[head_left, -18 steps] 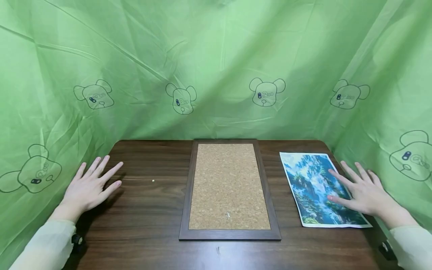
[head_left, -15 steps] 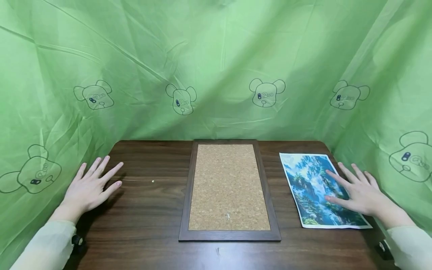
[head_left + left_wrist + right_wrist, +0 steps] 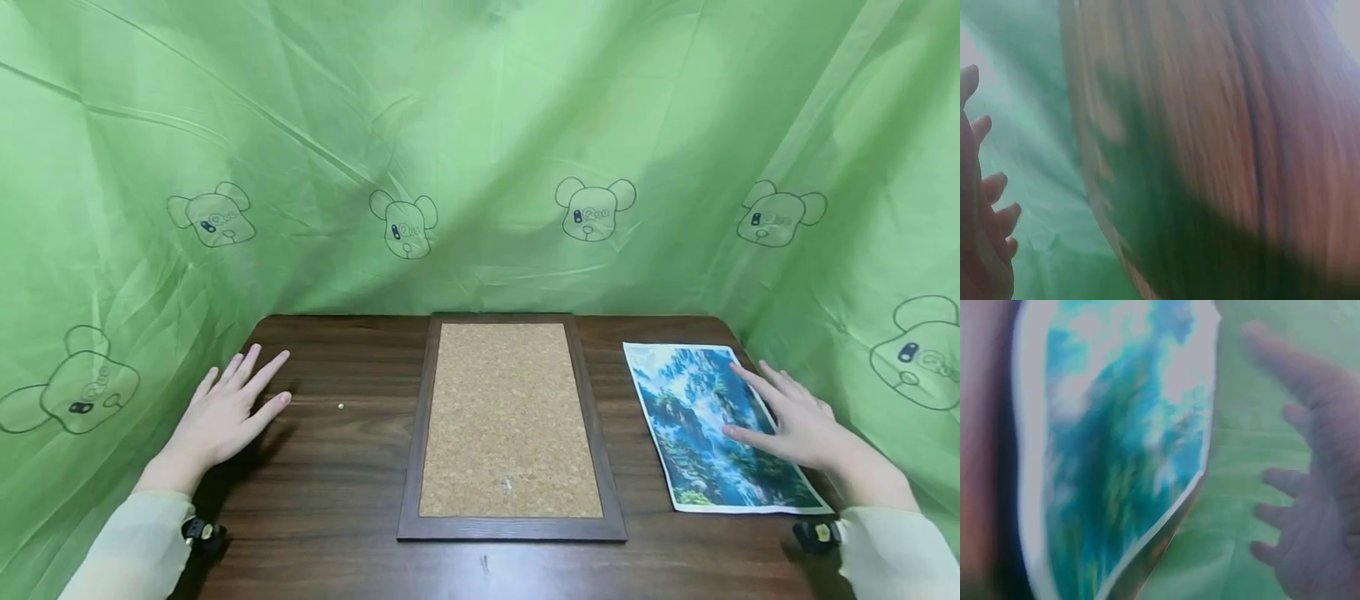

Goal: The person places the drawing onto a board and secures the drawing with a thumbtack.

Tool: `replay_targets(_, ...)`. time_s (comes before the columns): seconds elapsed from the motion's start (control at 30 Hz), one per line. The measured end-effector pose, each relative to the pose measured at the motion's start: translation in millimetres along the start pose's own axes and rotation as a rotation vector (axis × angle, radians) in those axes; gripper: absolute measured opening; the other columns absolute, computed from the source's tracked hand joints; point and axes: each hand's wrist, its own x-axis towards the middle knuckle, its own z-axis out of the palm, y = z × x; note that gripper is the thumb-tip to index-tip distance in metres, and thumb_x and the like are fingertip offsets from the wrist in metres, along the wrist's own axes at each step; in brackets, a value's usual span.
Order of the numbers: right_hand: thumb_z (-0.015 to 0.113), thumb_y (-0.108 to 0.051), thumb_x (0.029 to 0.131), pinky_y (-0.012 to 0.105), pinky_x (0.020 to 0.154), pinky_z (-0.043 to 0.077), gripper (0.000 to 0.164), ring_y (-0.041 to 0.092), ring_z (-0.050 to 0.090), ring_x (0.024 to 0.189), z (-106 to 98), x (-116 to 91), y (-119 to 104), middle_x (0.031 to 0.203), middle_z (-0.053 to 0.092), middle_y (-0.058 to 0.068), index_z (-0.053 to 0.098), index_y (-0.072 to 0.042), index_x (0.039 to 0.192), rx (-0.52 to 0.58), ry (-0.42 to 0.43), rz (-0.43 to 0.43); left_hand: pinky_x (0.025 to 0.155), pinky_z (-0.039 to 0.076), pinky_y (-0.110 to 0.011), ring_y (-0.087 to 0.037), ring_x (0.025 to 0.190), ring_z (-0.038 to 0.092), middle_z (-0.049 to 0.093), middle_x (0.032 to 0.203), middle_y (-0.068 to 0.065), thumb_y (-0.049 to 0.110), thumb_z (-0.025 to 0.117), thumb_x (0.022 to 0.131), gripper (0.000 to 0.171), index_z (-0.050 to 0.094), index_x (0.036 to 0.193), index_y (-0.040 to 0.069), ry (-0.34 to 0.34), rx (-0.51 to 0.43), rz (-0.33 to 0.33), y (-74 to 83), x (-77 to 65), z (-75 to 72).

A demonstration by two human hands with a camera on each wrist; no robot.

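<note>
My left hand [image 3: 221,417] is held over the left side of the table with its fingers spread and nothing in them. Its shadow falls on the wood in the left wrist view. The right hand [image 3: 806,425] hovers at the right edge of a printed landscape picture [image 3: 697,417], a blue waterfall scene with a white border. Its fingers are extended and hold nothing; in the right wrist view the hand [image 3: 1322,481] appears apart from the sheet. A cork board [image 3: 510,417] in a dark wooden frame lies flat in the middle, touched by neither hand.
The dark wooden table [image 3: 337,483] has rounded back corners. A tiny pale bit [image 3: 341,406] lies left of the board. Green cloth [image 3: 480,150] with bear-head outlines hangs around the back and sides.
The left hand has shifted slightly right, toward the middle. The right hand has turned, its fingers now closer together, and its wrist has come inward. The board and picture stay put.
</note>
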Motion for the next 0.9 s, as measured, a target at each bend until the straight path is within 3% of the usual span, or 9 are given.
replay_targets(0.2, 0.078, -0.044, 0.103, 0.089, 0.104, 0.029, 0.102, 0.073, 0.022, 0.148, 7, 1, 1, 0.168, 0.02, 0.046, 0.016, -0.004, 0.175, 0.268, -0.075, 0.088, 0.119, 0.021, -0.08, -0.061, 0.153, 0.035, 0.025, 0.175, -0.031, 0.049, 0.06, 0.111, 0.077, 0.022, 0.176, 0.035, 0.051, -0.137, 0.0, 16.0, 15.0, 4.8)
replay_targets(0.37, 0.068, -0.05, 0.108, 0.09, 0.104, 0.026, 0.094, 0.074, 0.017, 0.15, 20, -2, 1, 0.171, 0.014, 0.044, 0.018, -0.007, 0.176, 0.381, -0.076, 0.2, 0.113, 0.032, -0.079, -0.059, 0.15, 0.04, 0.035, 0.174, -0.025, 0.044, 0.065, 0.11, 0.077, 0.027, 0.176, 0.034, 0.083, -0.246, 0.022, 35.5, 25.3, 12.1)
replay_targets(0.5, 0.068, -0.051, 0.108, 0.09, 0.102, 0.028, 0.093, 0.074, 0.019, 0.148, 29, -1, 2, 0.17, 0.018, 0.044, 0.022, -0.005, 0.174, 0.364, -0.02, 0.229, 0.118, 0.034, -0.072, -0.049, 0.155, 0.04, 0.041, 0.173, -0.016, 0.041, 0.068, 0.109, 0.076, 0.03, 0.175, 0.032, 0.089, -0.314, 0.054, 54.1, 33.9, 19.2)
replay_targets(0.67, 0.072, -0.048, 0.106, 0.089, 0.101, 0.031, 0.09, 0.074, 0.028, 0.143, 39, 0, 5, 0.164, 0.026, 0.047, 0.031, 0.001, 0.17, 0.305, 0.07, 0.205, 0.122, 0.035, -0.067, -0.042, 0.157, 0.04, 0.04, 0.174, -0.01, 0.045, 0.069, 0.108, 0.079, 0.028, 0.175, 0.033, 0.063, -0.357, 0.065, 74.5, 47.0, 32.3)
replay_targets(0.9, 0.076, -0.045, 0.104, 0.089, 0.103, 0.028, 0.089, 0.073, 0.025, 0.145, 49, 6, 13, 0.162, 0.024, 0.05, 0.036, 0.004, 0.166, 0.25, 0.139, 0.172, 0.116, 0.041, -0.07, -0.044, 0.149, 0.048, 0.051, 0.164, -0.02, 0.044, 0.073, 0.106, 0.08, 0.034, 0.173, 0.029, 0.021, -0.452, 0.086, 104.5, 59.1, 43.0)
